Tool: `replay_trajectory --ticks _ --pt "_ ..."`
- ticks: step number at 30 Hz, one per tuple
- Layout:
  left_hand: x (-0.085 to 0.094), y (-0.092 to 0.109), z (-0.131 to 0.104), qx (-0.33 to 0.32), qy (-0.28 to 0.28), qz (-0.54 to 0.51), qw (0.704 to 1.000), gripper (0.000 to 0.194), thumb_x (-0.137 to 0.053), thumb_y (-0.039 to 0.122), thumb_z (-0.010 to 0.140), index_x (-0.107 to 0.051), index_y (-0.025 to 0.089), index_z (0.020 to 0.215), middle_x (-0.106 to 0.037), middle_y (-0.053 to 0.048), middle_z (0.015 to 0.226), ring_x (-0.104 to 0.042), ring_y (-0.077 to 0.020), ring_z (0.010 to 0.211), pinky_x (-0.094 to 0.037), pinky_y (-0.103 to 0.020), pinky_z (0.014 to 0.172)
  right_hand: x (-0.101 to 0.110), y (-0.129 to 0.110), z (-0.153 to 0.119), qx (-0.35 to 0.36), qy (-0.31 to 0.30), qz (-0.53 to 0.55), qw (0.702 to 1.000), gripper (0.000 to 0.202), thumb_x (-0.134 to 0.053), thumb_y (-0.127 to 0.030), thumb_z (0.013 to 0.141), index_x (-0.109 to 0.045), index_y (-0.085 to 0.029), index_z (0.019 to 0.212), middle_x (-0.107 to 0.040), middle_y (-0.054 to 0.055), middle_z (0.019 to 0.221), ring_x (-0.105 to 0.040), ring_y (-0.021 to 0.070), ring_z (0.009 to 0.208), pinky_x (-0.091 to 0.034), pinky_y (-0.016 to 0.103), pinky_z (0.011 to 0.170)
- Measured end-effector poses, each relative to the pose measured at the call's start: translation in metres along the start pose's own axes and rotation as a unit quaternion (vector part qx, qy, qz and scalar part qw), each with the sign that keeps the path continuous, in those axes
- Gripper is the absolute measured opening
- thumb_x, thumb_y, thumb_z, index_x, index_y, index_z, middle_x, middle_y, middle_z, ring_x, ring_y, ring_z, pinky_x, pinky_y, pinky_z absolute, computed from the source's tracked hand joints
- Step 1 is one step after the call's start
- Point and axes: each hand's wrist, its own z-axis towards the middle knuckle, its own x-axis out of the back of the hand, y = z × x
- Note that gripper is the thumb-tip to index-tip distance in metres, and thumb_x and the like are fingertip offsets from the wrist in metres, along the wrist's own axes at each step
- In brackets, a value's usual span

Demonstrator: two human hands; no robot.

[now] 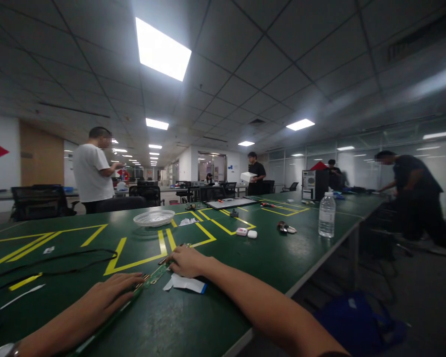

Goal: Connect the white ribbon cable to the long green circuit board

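A long, narrow green circuit board (pixel 156 274) lies slantwise near the front of the table. My left hand (pixel 109 293) rests on its nearer part, fingers stretched out and lying flat along it. Toward the far end, my right hand (pixel 189 261) has its fingers bent and closed on the board; the fingertips are partly hidden. Just below the right hand is a white flat ribbon cable (pixel 189 283) with a blue end. Left of my hands, a black cable (pixel 70 254) curves over the table beside a yellow tape piece (pixel 25 281).
The green table (pixel 260 267) carries yellow tape outlines, a clear plastic dish (pixel 154 218), two small cases (pixel 241 232), a key bunch (pixel 285 227) and a water bottle (pixel 326 218). Farther back stands a computer tower (pixel 314 185). Several people are around; a blue bag (pixel 357 322) lies below right.
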Motion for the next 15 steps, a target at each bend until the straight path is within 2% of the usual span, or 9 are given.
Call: replay_trajectory --ticks 2,4,11,15 --pt "-0.001 -0.001 -0.001 -0.004 -0.073 -0.020 0.997 0.046 -0.039 0.056 0.096 -0.061 0.037 0.132 -0.059 0.004 0.138 -0.058 -0.0247 0.124 -0.047 -0.037 0.106 -0.002 0.001 0.001 0.001 -0.005 0.001 1.000 0.036 -0.051 -0.034 0.095 -0.064 -0.016 0.124 -0.066 0.014 0.113 -0.063 0.0287 0.105 -0.050 0.044 0.093" --pt "-0.003 -0.005 -0.002 0.006 -0.102 -0.030 0.994 0.047 -0.036 0.055 0.098 -0.056 0.038 0.137 -0.054 0.004 0.142 -0.054 -0.0249 0.129 -0.044 -0.039 0.108 -0.003 0.002 0.001 -0.005 -0.020 0.006 1.000 0.039 -0.050 -0.036 0.097 -0.061 -0.020 0.130 -0.065 0.013 0.118 -0.061 0.0296 0.110 -0.049 0.047 0.096" --pt "-0.012 -0.021 -0.003 0.004 -0.077 -0.057 0.995 0.047 -0.041 0.057 0.095 -0.057 0.038 0.136 -0.055 0.003 0.142 -0.052 -0.0291 0.130 -0.044 -0.045 0.109 -0.006 0.008 0.002 -0.032 -0.065 0.064 0.995 0.038 -0.048 -0.040 0.098 -0.058 -0.028 0.132 -0.058 0.012 0.131 -0.055 0.0320 0.121 -0.047 0.052 0.097" --pt "-0.012 -0.020 0.001 -0.003 -0.097 -0.047 0.994 0.048 -0.042 0.057 0.094 -0.059 0.037 0.134 -0.057 0.003 0.140 -0.054 -0.0273 0.128 -0.047 -0.040 0.106 -0.010 0.011 0.004 -0.046 -0.078 0.108 0.990 0.042 -0.051 -0.044 0.096 -0.055 -0.029 0.135 -0.057 0.012 0.132 -0.053 0.0325 0.124 -0.045 0.055 0.099"
